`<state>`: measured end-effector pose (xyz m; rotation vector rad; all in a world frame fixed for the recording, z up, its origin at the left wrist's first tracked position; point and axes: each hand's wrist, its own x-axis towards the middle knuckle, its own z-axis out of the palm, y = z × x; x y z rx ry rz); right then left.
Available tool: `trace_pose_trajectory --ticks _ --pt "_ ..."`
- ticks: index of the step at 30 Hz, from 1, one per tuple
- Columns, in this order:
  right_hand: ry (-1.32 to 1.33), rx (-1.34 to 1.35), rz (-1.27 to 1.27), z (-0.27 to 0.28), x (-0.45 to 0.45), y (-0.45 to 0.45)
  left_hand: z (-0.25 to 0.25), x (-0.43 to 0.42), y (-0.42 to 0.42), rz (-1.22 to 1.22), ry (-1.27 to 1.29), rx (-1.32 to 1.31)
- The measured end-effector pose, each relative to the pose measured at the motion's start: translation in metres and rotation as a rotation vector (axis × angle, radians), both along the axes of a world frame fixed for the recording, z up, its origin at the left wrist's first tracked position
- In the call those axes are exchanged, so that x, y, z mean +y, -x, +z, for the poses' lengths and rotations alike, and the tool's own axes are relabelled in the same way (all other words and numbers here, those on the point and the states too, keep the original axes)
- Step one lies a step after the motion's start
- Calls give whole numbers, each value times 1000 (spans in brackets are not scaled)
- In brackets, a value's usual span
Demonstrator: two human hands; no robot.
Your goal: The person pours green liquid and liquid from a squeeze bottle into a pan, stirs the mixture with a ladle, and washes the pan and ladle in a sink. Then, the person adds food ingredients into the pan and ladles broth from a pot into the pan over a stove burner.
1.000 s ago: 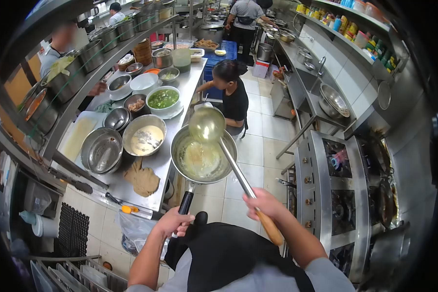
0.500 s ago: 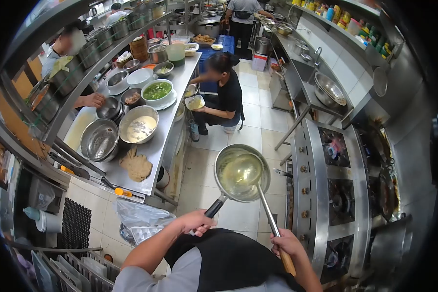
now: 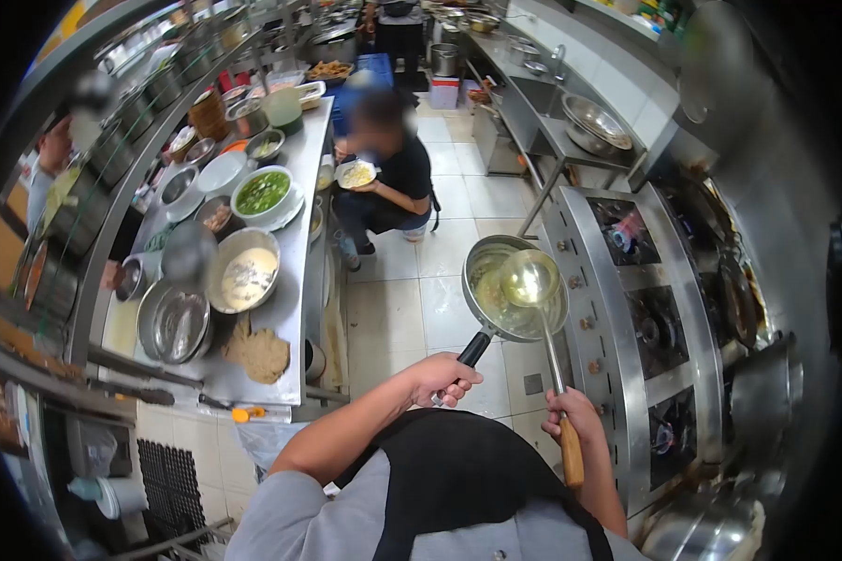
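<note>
My left hand (image 3: 445,380) is closed around the black handle of a metal saucepan (image 3: 480,301), which is held in the air over the aisle. A pale yellowish liquid or residue lines the inside of the pan. In my right hand (image 3: 573,413) is a long ladle (image 3: 554,360) with a wooden grip, its fingers wrapped near the top of that grip. The ladle's round bowl is over the pan, overlapping its right side, and shines yellow. Whether the bowl touches the pan I cannot tell.
To the right runs a gas stove (image 3: 603,309) with several burners. On the left, a steel table (image 3: 285,369) holds a bowl of green soup (image 3: 263,194), a bowl of pale batter (image 3: 246,271) and dough (image 3: 257,352). A person (image 3: 393,168) sits ahead, holding a small bowl (image 3: 355,175).
The view has turned, and the saucepan and ladle now appear farther right, nearer the stove. Both hands keep their hold. The seated person's bowl appears higher up in the view.
</note>
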<state>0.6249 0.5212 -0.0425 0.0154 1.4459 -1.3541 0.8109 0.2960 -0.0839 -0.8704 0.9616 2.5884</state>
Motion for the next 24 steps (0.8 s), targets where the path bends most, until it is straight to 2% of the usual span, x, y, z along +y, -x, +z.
trace_pose_trajectory --ticks 4,5,7,12,14,16,24 --pt "44 -9 4 -7 -16 4 0 -19 23 -12 -88 10" --pt "50 -22 -15 -11 -22 9 -5 -25 29 -86 -88 -5" --pt "35 -25 5 -23 -37 22 -17 -43 47 -39 -128 -1" --pt "130 -83 7 -23 -111 69 -11 -79 110 0 -76 -40" --pt "251 -253 -73 -39 -153 99 -16 -101 138 23 -93 -45" --pt "245 -258 -61 -27 -192 127 -9 -125 166 90 -127 -50" --pt "188 -185 111 -5 -307 242 26 -215 258 173 90 -62"
